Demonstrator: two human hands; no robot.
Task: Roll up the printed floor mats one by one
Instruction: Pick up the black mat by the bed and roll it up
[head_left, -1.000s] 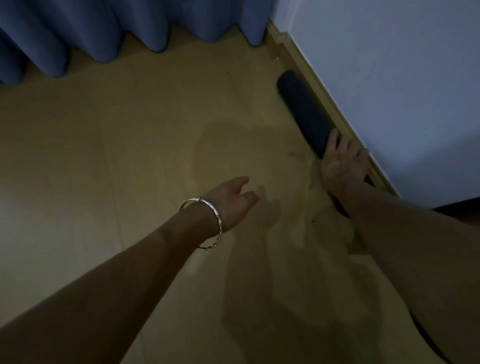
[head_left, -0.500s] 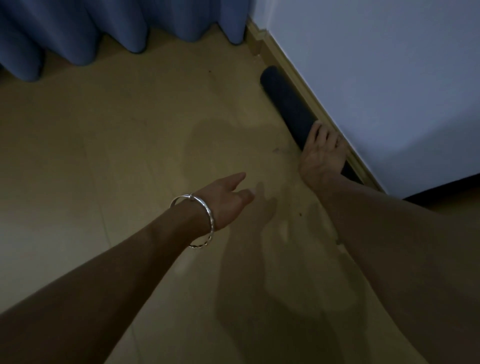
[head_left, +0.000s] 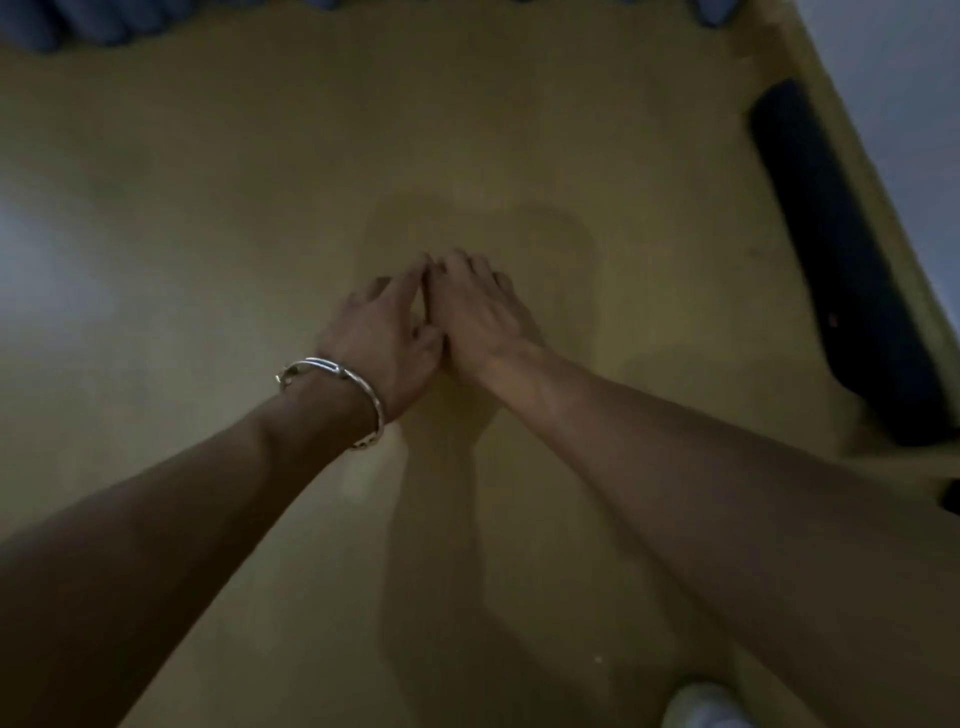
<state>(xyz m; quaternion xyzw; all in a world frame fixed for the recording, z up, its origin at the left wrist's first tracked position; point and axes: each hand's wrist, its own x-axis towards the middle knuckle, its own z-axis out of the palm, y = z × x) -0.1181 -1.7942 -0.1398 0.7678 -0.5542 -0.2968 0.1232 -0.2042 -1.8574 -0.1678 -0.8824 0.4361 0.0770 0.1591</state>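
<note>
While both bare forearms reach up from the lower frame, the left hand (head_left: 382, 332) with its silver bangle (head_left: 332, 392) and the right hand (head_left: 480, 312) meet at centre, fingers loosely spread, holding nothing. At the right edge, the dark rolled floor mat (head_left: 836, 254) lies along the pale wall (head_left: 904, 78); it looks soft, light, best gripped mid-roll.

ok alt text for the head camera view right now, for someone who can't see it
Two bare hands, the left hand and right hand, meet side by side, holding nothing, over a dim yellowish floor. A silver bangle circles the left wrist. A dark rolled-up mat lies along the wall at right, untouched; blue curtains edge the top.
</note>
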